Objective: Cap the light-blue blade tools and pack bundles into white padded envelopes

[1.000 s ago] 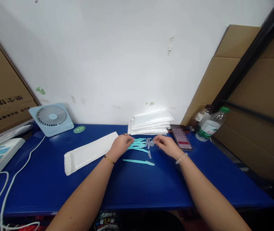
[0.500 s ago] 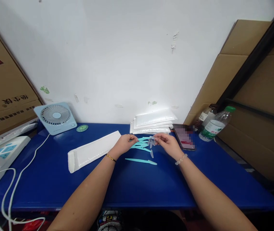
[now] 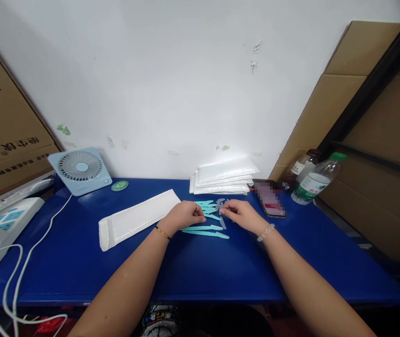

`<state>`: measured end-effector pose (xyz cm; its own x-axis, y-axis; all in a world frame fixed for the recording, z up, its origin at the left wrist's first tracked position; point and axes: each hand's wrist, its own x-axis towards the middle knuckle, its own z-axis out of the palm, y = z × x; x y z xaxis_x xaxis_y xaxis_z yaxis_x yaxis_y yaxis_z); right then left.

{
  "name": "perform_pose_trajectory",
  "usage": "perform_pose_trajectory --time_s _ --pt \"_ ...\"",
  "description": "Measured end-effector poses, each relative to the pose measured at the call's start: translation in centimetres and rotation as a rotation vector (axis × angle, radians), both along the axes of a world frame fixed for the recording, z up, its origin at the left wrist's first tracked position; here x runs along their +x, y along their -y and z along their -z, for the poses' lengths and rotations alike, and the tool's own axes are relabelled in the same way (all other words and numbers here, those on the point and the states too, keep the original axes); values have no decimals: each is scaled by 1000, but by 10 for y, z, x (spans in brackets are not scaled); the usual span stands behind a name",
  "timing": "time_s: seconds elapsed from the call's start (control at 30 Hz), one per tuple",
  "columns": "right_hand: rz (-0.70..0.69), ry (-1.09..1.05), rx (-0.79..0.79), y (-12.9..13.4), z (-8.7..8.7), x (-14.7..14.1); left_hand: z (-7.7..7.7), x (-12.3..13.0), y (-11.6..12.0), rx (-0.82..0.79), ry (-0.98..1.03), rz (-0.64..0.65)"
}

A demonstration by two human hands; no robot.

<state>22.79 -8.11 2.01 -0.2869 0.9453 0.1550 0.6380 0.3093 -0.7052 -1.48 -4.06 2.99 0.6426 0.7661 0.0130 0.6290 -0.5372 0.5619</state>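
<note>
Sticks of slim turquoise plastic [image 3: 207,233] lie beside your left grip [image 3: 203,218], oblong translucent-grey plastic caps [image 3: 223,223] beside your right grip [image 3: 222,210]; I can't tell whether either pinches anything. Brushing sideways could scatter them.

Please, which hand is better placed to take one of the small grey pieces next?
Probably the right hand: its fingertips are close beside the small grey pieces. The left hand is farther away, over the turquoise sticks.

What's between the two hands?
Head view: slim teal pieces and small translucent gray pieces lie on the blue tabletop between the left hand and right hand.
</note>
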Motion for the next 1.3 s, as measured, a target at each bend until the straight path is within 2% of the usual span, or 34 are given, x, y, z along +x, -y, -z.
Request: perform_pose_trajectory --time_s 0.1,0.17,0.27,0.47,0.6,0.77,0.97,1.1,1.3 --pt "12 210 3 1 1 0 4 3 -3 213 -139 -102" --pt "-20 261 -58 1 3 -2 8 4 -6 253 -212 -125" --pt "-22 269 -107 1 6 -5 12 4 -8 231 -236 -132" --pt "28 278 -80 -2 7 1 15 0 -13 104 -104 -168" --pt "102 84 -65 -6 6 10 14 -2 -15 91 -3 -193" --pt "108 -178 -48 -8 6 11 13 -2 -14 64 112 -180" --pt "148 -482 -115 -10 8 5 14 -2 -13 51 98 -175" --pt "198 -538 -126 -11 12 3 13 -3 -12 70 96 -171" --pt "118 -583 -155 -10 13 -9 12 -3 -9 79 112 -169"
